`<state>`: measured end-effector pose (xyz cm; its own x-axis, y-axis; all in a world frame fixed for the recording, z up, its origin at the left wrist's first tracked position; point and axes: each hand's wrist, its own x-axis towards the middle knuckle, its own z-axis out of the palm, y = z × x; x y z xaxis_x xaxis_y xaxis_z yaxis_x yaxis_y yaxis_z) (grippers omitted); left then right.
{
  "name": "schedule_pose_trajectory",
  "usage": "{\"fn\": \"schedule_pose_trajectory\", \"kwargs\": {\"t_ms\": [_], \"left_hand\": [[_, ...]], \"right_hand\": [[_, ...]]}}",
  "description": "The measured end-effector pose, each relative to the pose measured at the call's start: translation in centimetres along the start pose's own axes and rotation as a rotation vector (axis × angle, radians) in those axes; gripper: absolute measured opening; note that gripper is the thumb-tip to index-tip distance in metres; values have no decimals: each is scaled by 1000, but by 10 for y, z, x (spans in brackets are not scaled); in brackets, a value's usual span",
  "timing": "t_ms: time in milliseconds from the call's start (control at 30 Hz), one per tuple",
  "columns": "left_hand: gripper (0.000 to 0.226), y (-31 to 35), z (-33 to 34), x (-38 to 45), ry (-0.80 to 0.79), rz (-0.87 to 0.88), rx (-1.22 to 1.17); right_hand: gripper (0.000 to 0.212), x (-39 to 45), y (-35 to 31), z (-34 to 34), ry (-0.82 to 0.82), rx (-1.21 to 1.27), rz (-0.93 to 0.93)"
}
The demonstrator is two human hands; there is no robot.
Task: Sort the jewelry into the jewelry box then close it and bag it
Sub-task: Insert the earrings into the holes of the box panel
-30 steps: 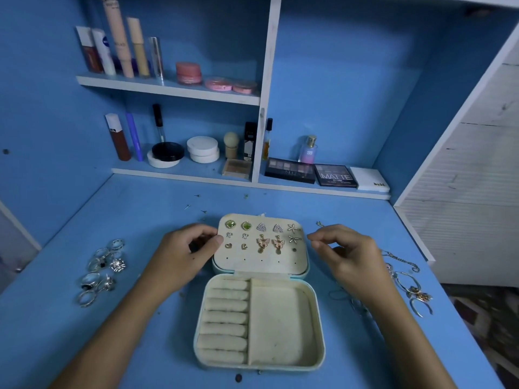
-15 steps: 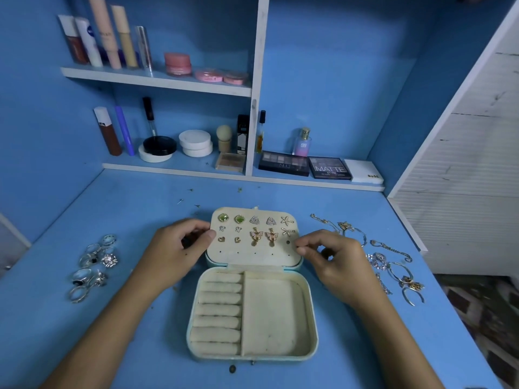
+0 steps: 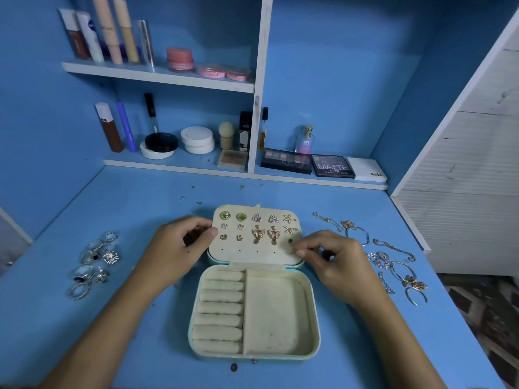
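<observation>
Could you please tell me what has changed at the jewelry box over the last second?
The right hand moved in from beside the lid to its right edge, fingertips now at the earring panel's lower right corner. The left hand stayed at the lid's left edge. The jewelry box, earrings, rings and chains lie as before.

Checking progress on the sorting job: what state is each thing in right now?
Jewelry box: open, lid laid back flat.
Lid panel: earrings pinned in upper rows, bottom row of holes bare.
Ring rolls: no rings in them.
Right compartment: empty.
Rings: loose on the table, left of the box.
Chains and bracelets: loose, right of the box.
Left hand: fingers curled at lid's left edge.
Right hand: fingertips pinched at lid's right edge.
</observation>
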<state>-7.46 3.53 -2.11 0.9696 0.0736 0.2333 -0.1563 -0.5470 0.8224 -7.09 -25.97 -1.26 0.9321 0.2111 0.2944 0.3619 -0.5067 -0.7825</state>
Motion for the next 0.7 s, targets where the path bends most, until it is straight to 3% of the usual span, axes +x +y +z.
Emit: {"fn": "schedule_pose_trajectory", "kwargs": {"t_ms": [233,467,700], "left_hand": [[7,0,0,0,-2,2,9],[7,0,0,0,1,10,15],[16,1,-1,-1,6,59,-26]], "right_hand": [[16,0,4,1,-8,-19,-35],[24,0,3,3,13,39,-44],[52,1,2,0,65,-8,72]]}}
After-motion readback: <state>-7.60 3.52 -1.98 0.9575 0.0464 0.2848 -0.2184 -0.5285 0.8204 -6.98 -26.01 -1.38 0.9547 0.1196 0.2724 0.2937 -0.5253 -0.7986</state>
